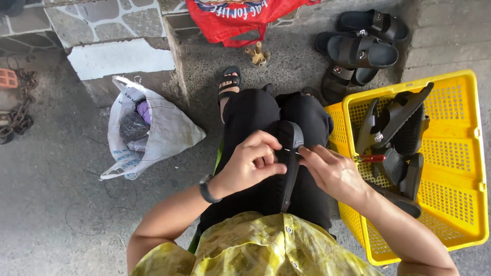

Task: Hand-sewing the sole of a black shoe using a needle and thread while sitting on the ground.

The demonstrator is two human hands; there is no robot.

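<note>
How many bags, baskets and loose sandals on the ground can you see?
Bags: 2, a red bag and a white bag
Baskets: 1, a yellow basket
Sandals on the ground: about 4, overlapping
Total: about 7

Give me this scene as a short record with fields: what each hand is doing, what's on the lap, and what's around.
left hand: pinches the edge of the black sandal
right hand: at the sandal's edge, holding a thin metal needle
lap: sandal lying on black trousers
right side: yellow basket with black sandals
left side: white plastic bag on the concrete
ahead: red bag, more sandals
</note>
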